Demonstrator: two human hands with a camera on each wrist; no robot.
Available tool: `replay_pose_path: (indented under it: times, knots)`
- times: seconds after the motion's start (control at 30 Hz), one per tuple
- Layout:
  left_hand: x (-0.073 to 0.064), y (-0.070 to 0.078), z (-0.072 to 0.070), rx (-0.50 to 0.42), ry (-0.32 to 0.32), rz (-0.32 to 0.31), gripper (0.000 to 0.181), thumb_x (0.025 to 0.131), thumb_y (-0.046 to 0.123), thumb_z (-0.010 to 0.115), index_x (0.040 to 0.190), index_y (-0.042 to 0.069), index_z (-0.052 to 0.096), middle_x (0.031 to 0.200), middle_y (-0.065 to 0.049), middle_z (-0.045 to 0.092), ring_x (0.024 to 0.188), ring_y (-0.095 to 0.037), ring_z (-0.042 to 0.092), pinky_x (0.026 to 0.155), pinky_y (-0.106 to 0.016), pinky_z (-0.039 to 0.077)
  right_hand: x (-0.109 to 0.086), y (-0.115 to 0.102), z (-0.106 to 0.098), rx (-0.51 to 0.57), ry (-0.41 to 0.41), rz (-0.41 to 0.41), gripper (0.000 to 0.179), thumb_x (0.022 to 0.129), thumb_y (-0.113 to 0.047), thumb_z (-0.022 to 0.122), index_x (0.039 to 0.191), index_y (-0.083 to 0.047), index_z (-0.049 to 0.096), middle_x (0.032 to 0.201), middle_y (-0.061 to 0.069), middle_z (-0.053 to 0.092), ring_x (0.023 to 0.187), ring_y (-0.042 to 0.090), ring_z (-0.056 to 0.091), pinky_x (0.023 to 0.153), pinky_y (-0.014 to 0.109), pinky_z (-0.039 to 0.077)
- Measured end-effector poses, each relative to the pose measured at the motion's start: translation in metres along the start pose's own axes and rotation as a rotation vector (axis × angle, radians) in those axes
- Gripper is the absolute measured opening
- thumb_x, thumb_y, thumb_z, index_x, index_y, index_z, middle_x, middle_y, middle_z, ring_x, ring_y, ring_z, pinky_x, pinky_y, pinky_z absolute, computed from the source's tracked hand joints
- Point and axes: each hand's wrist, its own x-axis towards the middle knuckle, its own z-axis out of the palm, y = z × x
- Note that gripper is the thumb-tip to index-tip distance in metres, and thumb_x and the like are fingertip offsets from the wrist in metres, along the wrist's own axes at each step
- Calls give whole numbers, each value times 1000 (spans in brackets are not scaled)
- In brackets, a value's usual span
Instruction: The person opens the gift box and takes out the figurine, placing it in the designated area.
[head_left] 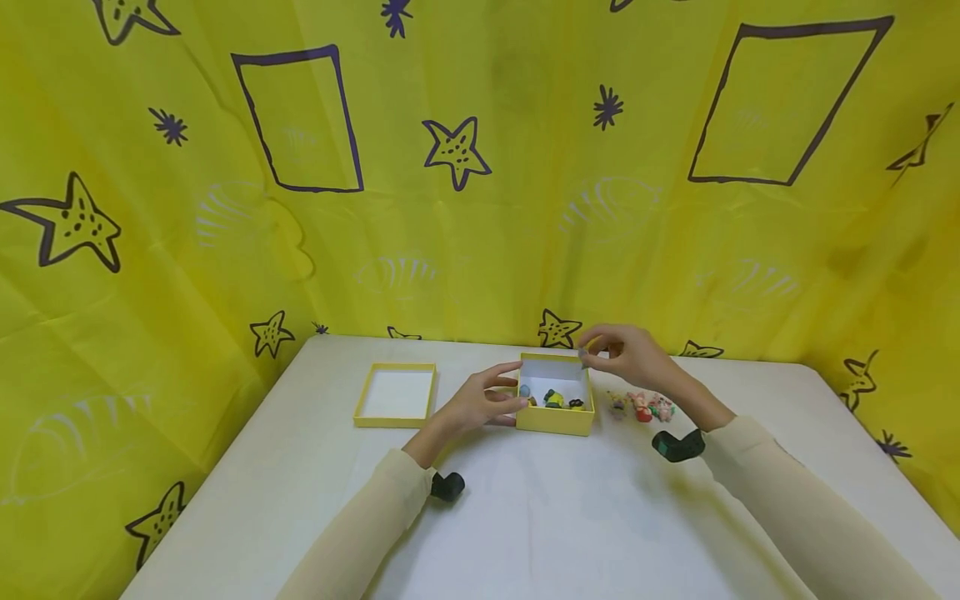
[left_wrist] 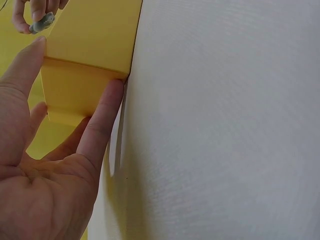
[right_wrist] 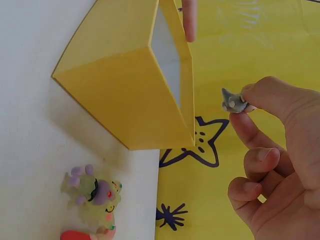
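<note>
A yellow open-topped box [head_left: 555, 423] with a white inside stands on the table, with several small coloured figurines [head_left: 553, 399] in it. Along its left side rests my left hand [head_left: 474, 403]; the fairly straight fingers touch the wall in the left wrist view, with the thumb near the rim. Above the box's right rim, my right hand [head_left: 633, 357] pinches a small grey figurine [right_wrist: 233, 101] between thumb and index finger. The other fingers of that hand are loosely bent. The grey figurine is apart from the box [right_wrist: 107, 95] in the right wrist view.
A shallow yellow-rimmed lid [head_left: 394, 422] lies left of the box, white inside upward. Right of the box sit several pink, red and purple figurines [head_left: 642, 407]. Behind the white table [head_left: 510, 517] hangs a yellow patterned curtain [head_left: 517, 250].
</note>
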Motion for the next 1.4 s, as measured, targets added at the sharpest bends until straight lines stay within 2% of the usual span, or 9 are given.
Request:
replay_pose_path:
  times: [0.5, 0.63, 0.83, 0.93, 1.13, 1.4]
  knots:
    - [-2, -1, -2, 13, 5, 8, 74, 95, 10, 75, 160, 17, 39, 150, -23, 47, 125, -33, 61, 84, -40, 63, -11, 31, -12, -13, 31, 78, 19, 96, -17, 75, 113, -8, 73, 102, 14, 76, 69, 21, 51, 57, 27, 39]
    - [-2, 0, -2, 19, 8, 14, 74, 95, 10, 75, 159, 17, 40, 150, -23, 48, 125, -34, 61, 84, -40, 63, -14, 36, -12, -7, 25, 113, 24, 96, -16, 75, 116, -4, 71, 104, 15, 76, 77, 23, 57, 61, 29, 43]
    - [-1, 0, -2, 6, 1, 11, 75, 95, 9, 75, 160, 16, 38, 151, -24, 47, 124, -33, 62, 84, -40, 63, -19, 46, -9, -15, 26, 155, 24, 97, -16, 74, 117, -4, 71, 110, 15, 74, 98, 31, 66, 74, 35, 50]
    - [-1, 1, -1, 3, 2, 10, 75, 95, 9, 75, 160, 15, 38, 151, -24, 47, 123, -32, 62, 84, -40, 63, -21, 51, -8, -20, 29, 169, 25, 97, -17, 74, 118, -4, 71, 111, 16, 73, 99, 33, 67, 78, 36, 53]
    - [-2, 3, -1, -9, -1, 1, 75, 95, 10, 75, 160, 16, 38, 152, -24, 46, 121, -30, 64, 84, -41, 63, -23, 63, -5, -2, 26, 184, 26, 96, -18, 75, 118, -4, 71, 107, 15, 74, 94, 31, 68, 70, 34, 55]
    - [-1, 1, 0, -11, -5, -19, 75, 96, 11, 75, 160, 18, 38, 153, -21, 46, 120, -30, 64, 85, -41, 63, -27, 77, 0, 34, -3, 236, 27, 97, -18, 74, 119, -4, 71, 107, 15, 73, 96, 32, 68, 68, 34, 56]
